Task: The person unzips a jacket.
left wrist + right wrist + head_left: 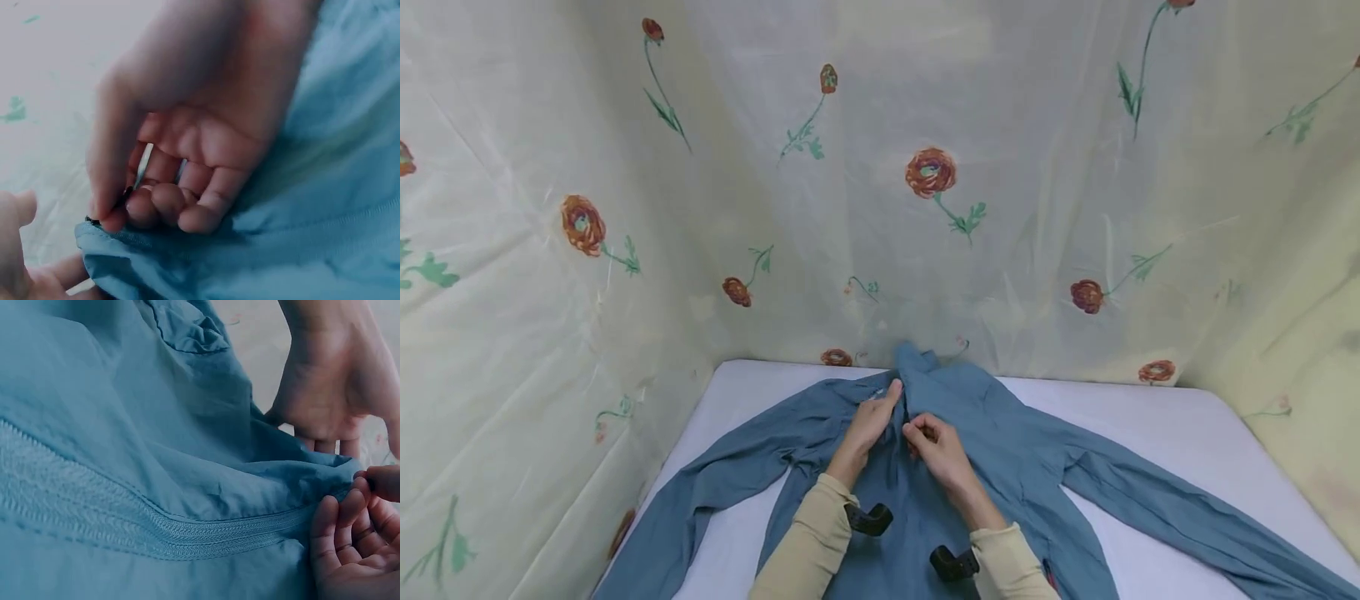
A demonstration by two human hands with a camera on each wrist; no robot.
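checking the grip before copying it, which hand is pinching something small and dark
The right hand: it pinches a dark piece by the zip. The left hand instead has its thumb straight and apart, fingers partly hidden behind the jacket.

Booth-like space (1015, 108), flowered sheeting (865, 200) around table (1120, 408)

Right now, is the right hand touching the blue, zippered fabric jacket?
Touching: in the left wrist view, the right hand pinches at the edge of the jacket.
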